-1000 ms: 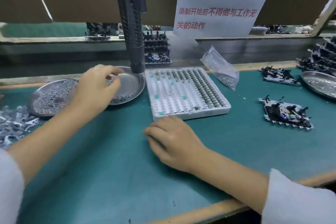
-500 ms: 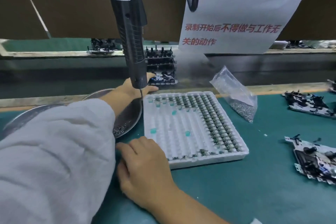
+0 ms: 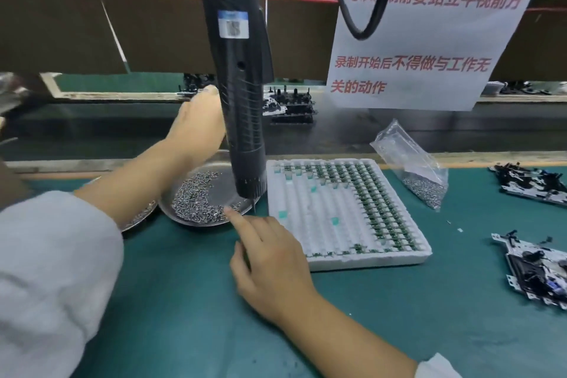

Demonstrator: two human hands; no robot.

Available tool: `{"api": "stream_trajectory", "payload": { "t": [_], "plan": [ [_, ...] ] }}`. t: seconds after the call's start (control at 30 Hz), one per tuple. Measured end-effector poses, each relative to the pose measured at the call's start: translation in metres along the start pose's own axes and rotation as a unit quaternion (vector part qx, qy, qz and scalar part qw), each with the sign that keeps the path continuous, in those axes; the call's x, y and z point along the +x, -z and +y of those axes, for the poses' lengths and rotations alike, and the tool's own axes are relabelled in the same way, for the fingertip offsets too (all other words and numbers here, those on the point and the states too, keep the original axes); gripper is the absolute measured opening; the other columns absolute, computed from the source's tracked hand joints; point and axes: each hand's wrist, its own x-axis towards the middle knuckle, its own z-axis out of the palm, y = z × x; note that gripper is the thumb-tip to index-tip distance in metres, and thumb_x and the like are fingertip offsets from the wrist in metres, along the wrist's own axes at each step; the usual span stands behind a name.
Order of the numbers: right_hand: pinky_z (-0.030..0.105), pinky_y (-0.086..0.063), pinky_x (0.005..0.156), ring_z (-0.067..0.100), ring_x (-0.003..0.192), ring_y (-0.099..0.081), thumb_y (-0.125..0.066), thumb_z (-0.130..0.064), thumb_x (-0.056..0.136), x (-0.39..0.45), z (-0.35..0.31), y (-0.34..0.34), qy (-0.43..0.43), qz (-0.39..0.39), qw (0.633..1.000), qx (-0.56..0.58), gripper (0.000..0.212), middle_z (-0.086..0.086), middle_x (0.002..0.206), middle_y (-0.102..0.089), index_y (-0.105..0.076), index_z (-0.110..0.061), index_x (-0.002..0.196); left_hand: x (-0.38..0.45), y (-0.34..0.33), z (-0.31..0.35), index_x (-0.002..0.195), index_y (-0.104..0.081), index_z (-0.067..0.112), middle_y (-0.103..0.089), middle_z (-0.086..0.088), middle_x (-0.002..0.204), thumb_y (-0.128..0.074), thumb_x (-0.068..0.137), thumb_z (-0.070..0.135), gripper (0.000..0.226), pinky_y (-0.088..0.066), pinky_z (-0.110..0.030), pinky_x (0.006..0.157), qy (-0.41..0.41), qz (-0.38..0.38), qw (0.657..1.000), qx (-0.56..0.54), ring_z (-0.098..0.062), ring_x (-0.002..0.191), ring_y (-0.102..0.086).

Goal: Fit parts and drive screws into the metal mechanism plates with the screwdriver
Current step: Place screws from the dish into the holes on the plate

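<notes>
A black electric screwdriver (image 3: 239, 86) hangs upright, its bit over the near rim of a round metal dish (image 3: 219, 186) holding small screws (image 3: 193, 202). My left hand (image 3: 196, 129) reaches far back behind the screwdriver toward black parts on the rear ledge (image 3: 196, 83). One finger shows straight; the others are hidden by the tool. My right hand (image 3: 270, 258) rests on the green mat, its index finger stretched out and touching the dish's near rim. Metal mechanism plates lie at the right, one near (image 3: 540, 270) and one farther back (image 3: 530, 184). A stack of plates (image 3: 291, 107) stands behind the screwdriver.
A white tray (image 3: 306, 209) with rows of small green parts sits right of the dish. A clear bag of screws (image 3: 411, 163) leans behind it. A second dish (image 3: 138, 218) lies partly under my left arm. A paper sign (image 3: 423, 40) and a black cable hang overhead.
My left hand left the screw dish and stretched back past the screwdriver to the rear ledge. My right hand slid forward and extended its index finger to the dish rim.
</notes>
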Motion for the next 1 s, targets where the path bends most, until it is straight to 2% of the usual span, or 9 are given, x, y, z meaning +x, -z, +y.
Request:
{"api": "stream_trajectory", "payload": {
  "t": [0.13, 0.27, 0.4, 0.53, 0.63, 0.7, 0.8, 0.9, 1.0],
  "plan": [
    [0.032, -0.052, 0.065, 0.028, 0.077, -0.060, -0.059, -0.006, 0.079, -0.001, -0.005, 0.002, 0.004, -0.001, 1.000, 0.011, 0.047, 0.009, 0.087, -0.066, -0.058, -0.001, 0.126, -0.043, 0.049, -0.028, 0.128, -0.058, 0.009, -0.056, -0.013, 0.123, -0.060, 0.091, 0.013, 0.037, -0.043, -0.044, 0.093, -0.025, 0.037, 0.999, 0.000, -0.035, 0.110, -0.053],
    [0.038, -0.048, 0.078, 0.026, 0.090, -0.060, -0.046, -0.015, 0.094, -0.008, -0.006, 0.003, -0.044, -0.006, 0.996, 0.083, 0.040, 0.010, 0.097, -0.066, -0.051, -0.010, 0.134, -0.125, 0.082, -0.050, 0.125, -0.061, 0.009, -0.060, -0.008, 0.111, -0.068, 0.083, -0.001, 0.044, -0.052, -0.037, 0.063, -0.102, 0.026, 0.994, 0.017, -0.018, 0.074, -0.065],
    [0.022, -0.045, 0.078, 0.011, 0.081, -0.058, -0.035, -0.027, 0.098, -0.015, -0.007, 0.004, -0.096, 0.016, 0.976, 0.194, 0.037, -0.004, 0.092, -0.065, -0.049, -0.023, 0.132, -0.201, 0.086, -0.062, 0.121, -0.060, 0.014, -0.057, 0.005, 0.110, -0.083, 0.062, -0.007, 0.067, -0.051, -0.032, 0.041, -0.174, -0.055, 0.980, 0.080, -0.016, 0.058, -0.068],
    [0.029, -0.048, 0.081, 0.018, 0.089, -0.060, -0.041, -0.024, 0.098, -0.022, -0.010, 0.010, 0.040, 0.093, 0.985, 0.137, 0.035, 0.007, 0.096, -0.066, -0.061, -0.002, 0.117, -0.243, 0.068, -0.069, 0.112, -0.065, 0.015, -0.059, 0.007, 0.104, -0.091, 0.056, 0.016, 0.062, -0.043, -0.021, 0.035, -0.235, -0.079, 0.963, 0.101, -0.011, 0.053, -0.062],
    [0.034, -0.048, 0.080, 0.024, 0.090, -0.060, -0.049, -0.039, 0.094, -0.027, -0.018, 0.012, 0.169, 0.025, 0.981, 0.088, 0.044, 0.009, 0.101, -0.067, -0.067, -0.002, 0.110, -0.246, 0.060, -0.069, 0.111, -0.058, 0.019, -0.067, 0.004, 0.096, -0.067, 0.081, 0.037, 0.036, -0.041, -0.022, 0.032, -0.237, -0.078, 0.965, 0.087, -0.014, 0.050, -0.062],
    [0.035, -0.048, 0.085, 0.026, 0.095, -0.059, -0.057, -0.050, 0.087, -0.029, -0.022, 0.009, 0.216, -0.068, 0.973, 0.033, 0.053, 0.006, 0.109, -0.066, -0.065, -0.007, 0.118, -0.243, 0.059, -0.071, 0.109, -0.066, 0.021, -0.070, 0.007, 0.094, -0.047, 0.083, 0.050, 0.043, -0.041, -0.020, 0.036, -0.217, -0.082, 0.969, 0.091, -0.014, 0.050, -0.062],
    [0.039, -0.048, 0.090, 0.028, 0.104, -0.059, -0.058, -0.051, 0.086, -0.028, -0.023, 0.005, 0.212, -0.148, 0.965, -0.036, 0.057, 0.002, 0.117, -0.065, -0.060, -0.011, 0.127, -0.231, 0.066, -0.088, 0.106, -0.073, 0.021, -0.071, 0.008, 0.096, -0.043, 0.086, 0.055, 0.050, -0.048, -0.021, 0.050, -0.166, -0.057, 0.980, 0.098, -0.015, 0.061, -0.067],
    [0.041, -0.044, 0.098, 0.026, 0.108, -0.057, -0.051, -0.049, 0.090, -0.026, -0.021, 0.004, 0.181, -0.157, 0.969, -0.053, 0.055, 0.001, 0.120, -0.063, -0.057, -0.013, 0.130, -0.210, 0.077, -0.125, 0.095, -0.074, 0.010, -0.072, -0.003, 0.089, -0.041, 0.089, 0.040, 0.045, -0.050, -0.035, 0.067, -0.093, 0.001, 0.982, 0.162, -0.026, 0.074, -0.069],
    [0.048, -0.027, 0.109, 0.028, 0.121, -0.054, -0.056, -0.036, 0.089, -0.026, -0.021, -0.002, 0.155, -0.147, 0.976, -0.053, 0.050, 0.000, 0.125, -0.061, -0.054, -0.013, 0.133, -0.203, 0.086, -0.161, 0.088, -0.074, 0.009, -0.071, -0.009, 0.085, -0.054, 0.085, 0.030, 0.029, -0.037, -0.043, 0.079, -0.007, 0.004, 0.966, 0.258, -0.033, 0.080, -0.066]
  ]
}}
